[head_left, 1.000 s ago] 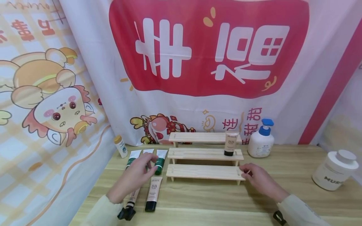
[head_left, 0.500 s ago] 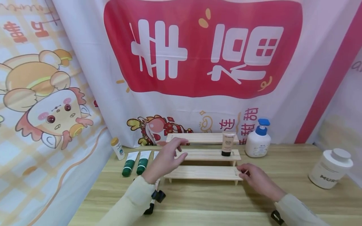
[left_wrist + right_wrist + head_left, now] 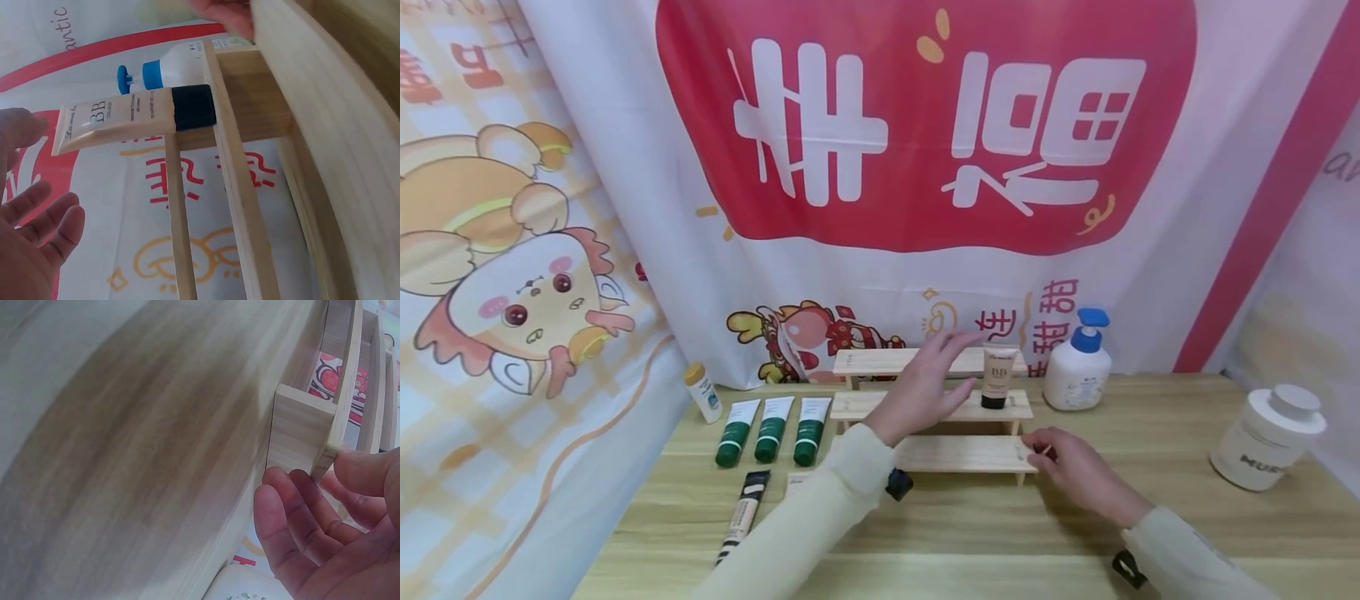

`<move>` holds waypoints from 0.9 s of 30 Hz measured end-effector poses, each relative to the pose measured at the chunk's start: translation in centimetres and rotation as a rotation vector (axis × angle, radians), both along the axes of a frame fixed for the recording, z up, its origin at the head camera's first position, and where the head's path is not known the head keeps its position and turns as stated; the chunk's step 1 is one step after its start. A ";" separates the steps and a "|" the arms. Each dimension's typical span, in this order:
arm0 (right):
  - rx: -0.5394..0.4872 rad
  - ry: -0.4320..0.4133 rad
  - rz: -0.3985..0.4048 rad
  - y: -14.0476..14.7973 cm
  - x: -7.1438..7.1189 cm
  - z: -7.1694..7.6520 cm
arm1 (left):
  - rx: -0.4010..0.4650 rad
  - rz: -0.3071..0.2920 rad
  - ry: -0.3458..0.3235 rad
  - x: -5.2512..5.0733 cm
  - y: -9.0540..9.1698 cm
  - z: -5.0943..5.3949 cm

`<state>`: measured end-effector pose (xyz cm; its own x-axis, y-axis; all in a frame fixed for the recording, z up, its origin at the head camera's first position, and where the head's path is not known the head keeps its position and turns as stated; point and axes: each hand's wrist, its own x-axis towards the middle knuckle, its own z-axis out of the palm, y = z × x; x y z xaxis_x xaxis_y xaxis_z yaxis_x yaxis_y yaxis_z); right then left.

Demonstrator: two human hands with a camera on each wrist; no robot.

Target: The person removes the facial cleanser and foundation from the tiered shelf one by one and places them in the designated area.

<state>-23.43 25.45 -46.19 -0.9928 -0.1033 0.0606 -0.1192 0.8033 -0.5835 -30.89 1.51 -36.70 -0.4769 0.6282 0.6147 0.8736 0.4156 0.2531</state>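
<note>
A three-tier wooden display rack (image 3: 962,454) stands on the table. On its middle tier a beige BB cream tube (image 3: 997,375) stands upright on its black cap. My left hand (image 3: 921,387) is just left of that tube, thumb and fingers spread and apart from it; the left wrist view shows a gap between the fingers (image 3: 67,232) and the BB cream tube (image 3: 125,119). At the rack's right end my right hand (image 3: 1078,467) pinches the lowest tier's edge. In the right wrist view, its thumb (image 3: 359,472) lies on the board's end, other fingers below.
Left of the rack lie several green-and-white tubes (image 3: 771,429), a striped beige tube (image 3: 743,512) and another beige tube (image 3: 795,482), mostly behind the left sleeve. A yellow-capped bottle (image 3: 703,392), a blue pump bottle (image 3: 1077,371) and a white jar (image 3: 1266,437) stand around.
My left hand has moved right from above the green tubes, across the rack, to beside the standing BB cream tube. The right hand stays at the rack's end. The view shifts slightly.
</note>
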 end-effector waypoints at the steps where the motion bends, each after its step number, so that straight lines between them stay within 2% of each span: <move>1: -0.002 0.000 0.001 0.0 0.0 0.1 | 0.006 -0.006 0.003 -0.1 0.4 0.1; 7: 0.002 0.015 0.015 -0.2 0.1 0.4 | -0.008 0.000 -0.008 -0.4 1.7 0.1; 16: -0.009 0.028 0.033 -0.1 0.1 0.2 | -0.044 0.038 -0.007 -0.8 2.1 -0.6; 24: -0.021 0.004 0.013 -0.1 0.1 0.1 | -0.029 -0.010 -0.118 -0.8 3.1 -1.0; 27: -0.020 0.003 0.008 -0.1 0.1 0.1 | 0.004 -0.001 -0.114 -0.9 3.6 -1.2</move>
